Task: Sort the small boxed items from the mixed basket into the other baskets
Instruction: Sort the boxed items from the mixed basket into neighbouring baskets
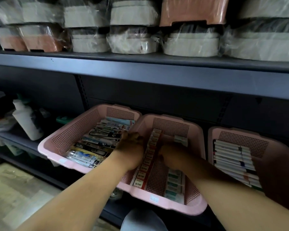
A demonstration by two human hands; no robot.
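Note:
Three pink perforated baskets stand side by side on a low shelf. The middle basket (pixel 172 127) holds a long row of small red-and-white boxes (pixel 150 154) and a row of green-and-white boxes (pixel 174 182). My left hand (pixel 132 147) lies against the left side of the red-and-white row, its fingers bent down onto the boxes. My right hand (pixel 171 157) is inside the same basket, just right of that row and below a single green-and-white box (pixel 180 140); it is in deep shadow and its fingers are not readable. The left basket (pixel 70 135) holds mixed flat packets.
The right basket (pixel 240 139) holds stacked white boxed items. A white bottle (pixel 26 120) leans on the shelf at the left. Wrapped tubs fill the upper shelf (pixel 140 62), which overhangs the baskets. Light flooring (pixel 15 189) lies at the lower left.

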